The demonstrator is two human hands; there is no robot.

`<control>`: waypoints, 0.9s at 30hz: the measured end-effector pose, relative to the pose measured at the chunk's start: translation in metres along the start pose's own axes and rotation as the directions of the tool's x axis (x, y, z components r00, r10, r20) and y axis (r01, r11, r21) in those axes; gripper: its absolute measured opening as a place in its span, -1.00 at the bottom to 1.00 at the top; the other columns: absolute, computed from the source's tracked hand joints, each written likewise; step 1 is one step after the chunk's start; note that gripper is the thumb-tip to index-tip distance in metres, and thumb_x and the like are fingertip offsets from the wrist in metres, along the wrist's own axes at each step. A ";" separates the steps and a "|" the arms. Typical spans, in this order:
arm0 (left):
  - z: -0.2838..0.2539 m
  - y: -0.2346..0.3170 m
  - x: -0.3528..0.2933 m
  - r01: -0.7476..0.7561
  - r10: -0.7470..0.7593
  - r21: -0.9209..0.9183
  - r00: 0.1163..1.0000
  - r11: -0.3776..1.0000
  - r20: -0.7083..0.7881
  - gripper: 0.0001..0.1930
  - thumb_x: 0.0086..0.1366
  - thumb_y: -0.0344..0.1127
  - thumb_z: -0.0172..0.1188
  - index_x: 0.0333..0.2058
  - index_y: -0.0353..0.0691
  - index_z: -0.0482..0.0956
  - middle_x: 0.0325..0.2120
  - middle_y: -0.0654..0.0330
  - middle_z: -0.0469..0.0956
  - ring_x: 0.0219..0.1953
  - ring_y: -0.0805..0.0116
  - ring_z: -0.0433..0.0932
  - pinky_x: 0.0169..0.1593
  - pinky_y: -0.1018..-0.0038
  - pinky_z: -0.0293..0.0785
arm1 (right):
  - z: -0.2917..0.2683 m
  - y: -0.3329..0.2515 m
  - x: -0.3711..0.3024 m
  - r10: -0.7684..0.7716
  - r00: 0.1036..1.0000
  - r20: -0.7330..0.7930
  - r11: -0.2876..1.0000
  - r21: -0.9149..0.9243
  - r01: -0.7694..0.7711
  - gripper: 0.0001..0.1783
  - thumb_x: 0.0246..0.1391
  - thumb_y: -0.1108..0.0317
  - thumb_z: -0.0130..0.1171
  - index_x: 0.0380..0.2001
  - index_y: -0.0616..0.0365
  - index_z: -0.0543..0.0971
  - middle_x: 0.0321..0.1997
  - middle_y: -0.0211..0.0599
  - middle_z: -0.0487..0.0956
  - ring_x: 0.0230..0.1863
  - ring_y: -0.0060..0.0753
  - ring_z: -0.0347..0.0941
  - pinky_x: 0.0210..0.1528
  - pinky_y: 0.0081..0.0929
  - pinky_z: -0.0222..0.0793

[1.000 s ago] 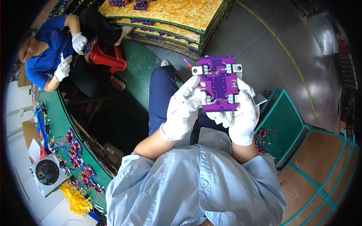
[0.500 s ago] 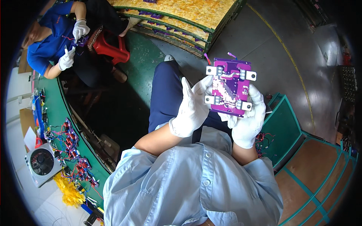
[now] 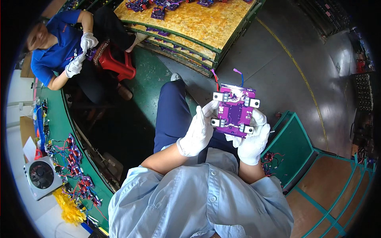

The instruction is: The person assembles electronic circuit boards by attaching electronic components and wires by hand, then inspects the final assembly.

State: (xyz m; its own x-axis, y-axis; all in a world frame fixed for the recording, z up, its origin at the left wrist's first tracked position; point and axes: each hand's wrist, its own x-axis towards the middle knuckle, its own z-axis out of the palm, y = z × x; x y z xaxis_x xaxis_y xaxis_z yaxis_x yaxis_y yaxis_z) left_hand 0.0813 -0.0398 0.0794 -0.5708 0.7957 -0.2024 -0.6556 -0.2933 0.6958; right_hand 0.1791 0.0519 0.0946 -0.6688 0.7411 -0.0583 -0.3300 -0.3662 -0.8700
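A purple circuit board (image 3: 235, 114) is held up in front of me over my lap. Four-cornered in shape, it carries a metal tab on a black component near each corner, and red and blue wires rise from its far edge. My left hand (image 3: 197, 131), in a white glove, grips the board's left edge with the fingertips. The white-gloved right hand (image 3: 254, 142) is closed around its lower right side, with some fingers hidden beneath. A thin light rod end (image 3: 272, 131) juts out beside the right hand; what it belongs to is hidden.
A green bench (image 3: 93, 186) at left bears several wired boards (image 3: 75, 162) and a fan (image 3: 41, 174). Ahead, a layered rack (image 3: 186, 23) holds more boards. A co-worker in a blue shirt (image 3: 59, 39) sits at upper left. A green-framed bin (image 3: 293, 146) stands at right.
The board and both hands have moved nearer to me and slightly left, and the board's tilt has changed. The co-worker's hands have come closer together. More of the rack top shows.
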 end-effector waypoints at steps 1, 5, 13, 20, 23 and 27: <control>-0.008 -0.004 0.001 -0.062 0.060 0.028 0.996 0.998 0.068 -0.28 0.22 0.21 -0.44 0.04 -0.36 0.18 -0.17 0.20 0.36 -0.19 0.47 0.30 -0.10 0.53 0.23 | 0.001 0.002 0.000 0.010 1.000 -0.010 1.000 0.016 -0.010 -0.40 0.09 -0.12 -0.32 -0.10 0.22 0.30 -0.35 -0.10 0.48 -0.79 -0.51 0.30 -0.84 -0.65 0.18; 0.006 0.006 0.004 -0.044 0.041 0.101 0.999 0.994 0.035 -0.45 0.26 0.00 -0.20 0.04 -0.36 0.16 -0.19 0.20 0.36 -0.17 0.48 0.31 -0.08 0.52 0.25 | -0.007 0.005 0.007 0.051 0.992 0.112 0.972 0.224 -0.075 -0.40 0.08 -0.13 -0.31 -0.11 0.20 0.30 -0.36 -0.09 0.47 -0.79 -0.50 0.30 -0.83 -0.64 0.20; 0.022 -0.002 0.020 -0.124 0.072 0.628 0.992 0.769 0.108 -0.62 0.05 -0.65 -0.16 -0.09 -0.35 0.26 -0.03 0.08 0.28 -0.17 0.46 0.34 -0.12 0.57 0.30 | -0.047 0.021 0.031 0.190 0.980 0.067 0.972 0.125 -0.197 -0.47 0.06 0.00 -0.14 -0.04 0.20 0.28 -0.27 -0.25 0.47 -0.26 -0.53 0.42 -0.30 -0.58 0.37; 0.032 -0.043 0.030 -0.134 -0.342 0.692 0.793 0.710 0.505 -0.84 0.10 -0.59 -0.09 -0.33 -0.30 0.41 -0.37 0.14 0.43 -0.28 0.33 0.41 -0.18 0.49 0.33 | -0.115 -0.014 0.004 0.297 0.917 0.267 0.933 0.123 -0.338 -0.58 -0.02 0.28 0.07 -0.07 0.19 0.37 -0.27 -0.41 0.47 -0.16 -0.60 0.31 -0.06 -0.58 0.18; 0.055 -0.064 0.052 -0.657 -0.387 0.666 0.546 0.353 0.743 -0.82 0.11 -0.58 -0.05 -0.28 -0.29 0.39 -0.31 0.16 0.42 -0.30 0.35 0.41 -0.18 0.47 0.34 | -0.153 -0.003 -0.015 0.317 0.941 0.117 0.946 0.034 -0.323 -0.79 0.00 0.36 0.04 -0.25 0.15 0.45 -0.28 -0.40 0.48 -0.19 -0.63 0.33 -0.10 -0.59 0.21; 0.077 -0.091 0.066 -0.508 -0.333 0.839 0.770 0.198 0.545 -0.42 0.20 -0.28 0.00 0.14 -0.22 -0.01 0.09 0.05 0.12 -0.04 0.28 0.31 0.01 0.41 0.22 | -0.250 0.009 -0.049 0.027 0.934 -0.356 0.993 0.113 0.015 -0.88 0.01 0.45 0.00 -0.36 0.21 0.49 -0.36 -0.33 0.53 -0.28 -0.55 0.41 -0.25 -0.61 0.34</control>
State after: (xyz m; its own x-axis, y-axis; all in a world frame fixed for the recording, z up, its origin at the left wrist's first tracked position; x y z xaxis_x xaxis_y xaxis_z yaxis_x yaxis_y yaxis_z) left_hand 0.1410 0.0804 0.0552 0.0481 0.9988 -0.0122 0.5744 -0.0177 0.8184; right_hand 0.3758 0.1529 -0.0327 -0.3966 0.8827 -0.2520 -0.4129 -0.4167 -0.8098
